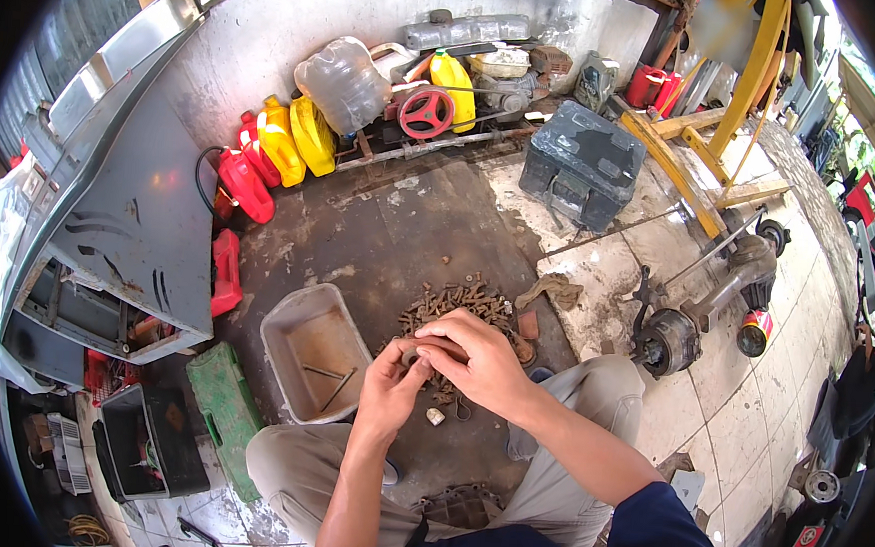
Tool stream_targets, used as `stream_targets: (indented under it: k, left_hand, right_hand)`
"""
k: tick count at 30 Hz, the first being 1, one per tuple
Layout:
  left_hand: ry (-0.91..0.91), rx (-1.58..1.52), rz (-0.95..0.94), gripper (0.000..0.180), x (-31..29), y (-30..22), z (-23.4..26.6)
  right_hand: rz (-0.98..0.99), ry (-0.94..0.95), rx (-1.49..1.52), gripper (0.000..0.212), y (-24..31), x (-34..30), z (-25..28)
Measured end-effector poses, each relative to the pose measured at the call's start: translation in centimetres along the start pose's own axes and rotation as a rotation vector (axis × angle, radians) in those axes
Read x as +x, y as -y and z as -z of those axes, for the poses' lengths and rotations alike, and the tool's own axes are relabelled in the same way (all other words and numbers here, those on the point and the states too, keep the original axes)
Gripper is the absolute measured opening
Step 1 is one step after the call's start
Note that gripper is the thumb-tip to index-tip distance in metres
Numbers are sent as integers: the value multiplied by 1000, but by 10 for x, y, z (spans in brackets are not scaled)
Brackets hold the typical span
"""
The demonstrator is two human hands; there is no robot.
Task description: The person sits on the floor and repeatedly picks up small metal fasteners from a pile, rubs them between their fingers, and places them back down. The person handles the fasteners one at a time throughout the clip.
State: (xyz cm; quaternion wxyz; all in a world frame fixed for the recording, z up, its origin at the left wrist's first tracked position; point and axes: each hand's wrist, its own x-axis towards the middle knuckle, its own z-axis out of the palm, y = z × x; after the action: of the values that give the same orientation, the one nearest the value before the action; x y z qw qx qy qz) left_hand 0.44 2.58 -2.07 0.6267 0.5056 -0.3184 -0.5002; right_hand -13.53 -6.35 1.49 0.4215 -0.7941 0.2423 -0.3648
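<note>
My left hand (391, 383) and my right hand (484, 362) meet in front of me, fingers closed around a small rust-brown metal part (441, 352). Its exact kind is mostly hidden by the fingers. Beneath and beyond the hands lies a pile of rusty bolts (468, 300) on the stained floor mat. To the left of my left hand stands a grey plastic basin (271, 336) with a dirty bottom. Inside it lie a couple of thin metal pieces (338, 386). A small whitish lump (435, 416) sits on the floor just below the hands.
A dark toolbox (585, 162) stands at the far right. Red and yellow jerrycans (283, 142) line the wall. A green case (224, 411) and a grey metal cabinet (140, 225) are at left. Greasy machine parts (669, 340) lie right of my knee, near a yellow frame (664, 167).
</note>
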Motion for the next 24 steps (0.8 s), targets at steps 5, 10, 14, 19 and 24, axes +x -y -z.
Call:
stream_targets:
  k: [5, 10, 14, 19, 24]
  left_hand:
    - [12, 17, 25, 14, -1, -4, 0]
    - [-70, 7, 23, 14, 2, -8, 8]
    - [-44, 140, 65, 12, -4, -13, -4]
    - [-39, 76, 51, 6, 0, -14, -1]
    - [-42, 63, 33, 7, 2, -11, 4]
  right_hand:
    - [4, -4, -9, 19, -1, -2, 1]
    - [32, 13, -16, 19, 2, 0, 1]
    - [38, -37, 2, 18, -2, -3, -2]
    - [65, -37, -5, 17, -3, -1, -3]
    - [103, -32, -45, 16, -3, -1, -1]
